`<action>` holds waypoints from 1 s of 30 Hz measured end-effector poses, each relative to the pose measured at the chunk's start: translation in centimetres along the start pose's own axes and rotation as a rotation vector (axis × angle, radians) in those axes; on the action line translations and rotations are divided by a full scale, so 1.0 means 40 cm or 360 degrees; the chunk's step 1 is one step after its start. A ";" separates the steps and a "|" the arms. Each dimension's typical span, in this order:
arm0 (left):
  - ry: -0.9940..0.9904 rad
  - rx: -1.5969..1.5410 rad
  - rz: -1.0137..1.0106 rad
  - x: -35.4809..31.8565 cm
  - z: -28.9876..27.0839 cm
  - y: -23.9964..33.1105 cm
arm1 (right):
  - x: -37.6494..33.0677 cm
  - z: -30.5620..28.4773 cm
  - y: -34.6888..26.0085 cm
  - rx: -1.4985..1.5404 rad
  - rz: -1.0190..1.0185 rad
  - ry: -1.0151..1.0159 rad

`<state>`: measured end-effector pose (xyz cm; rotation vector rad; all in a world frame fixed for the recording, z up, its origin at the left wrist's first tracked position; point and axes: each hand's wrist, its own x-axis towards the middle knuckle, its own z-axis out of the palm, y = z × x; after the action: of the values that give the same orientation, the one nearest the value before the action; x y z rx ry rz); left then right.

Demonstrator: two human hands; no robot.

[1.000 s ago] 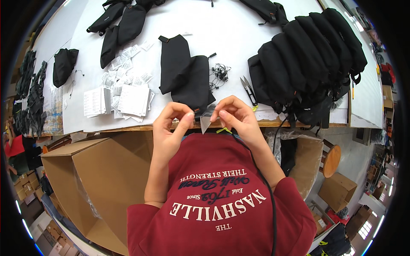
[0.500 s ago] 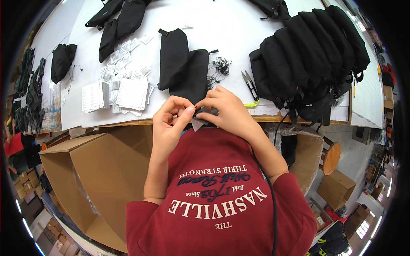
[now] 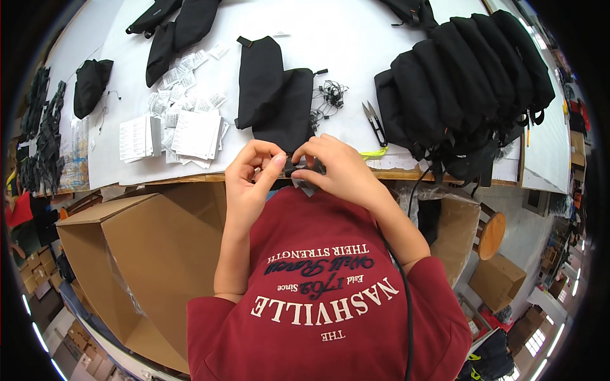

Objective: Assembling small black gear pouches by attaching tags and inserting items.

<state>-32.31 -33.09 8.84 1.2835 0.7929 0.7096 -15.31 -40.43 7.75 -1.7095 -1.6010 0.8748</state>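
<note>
A black bag (image 3: pixel 279 98) lies on the bench (image 3: pixel 356 44), just beyond the left hand (image 3: pixel 253 178) and right hand (image 3: pixel 337 166), its near end reaching toward their fingertips. Thumbs curl toward fingers; what they're pinching, if anything, I can't tell.

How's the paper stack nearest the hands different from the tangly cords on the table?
The stack is white with printing; the cords are black.
The stack is flat and squarish; the cords are thin, loopy and tangled.
The stack lies left of the black fabric; the cords lie right of it.
Both rest on the white table.
</note>
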 end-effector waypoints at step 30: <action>-0.0032 0.0298 0.0057 -0.007 0.048 -0.044 | -0.056 0.059 0.003 0.1946 0.0554 0.0520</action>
<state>-30.83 -34.65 7.32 1.4746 0.8365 0.6617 -17.26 -42.65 6.38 -1.0957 -0.3167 1.2709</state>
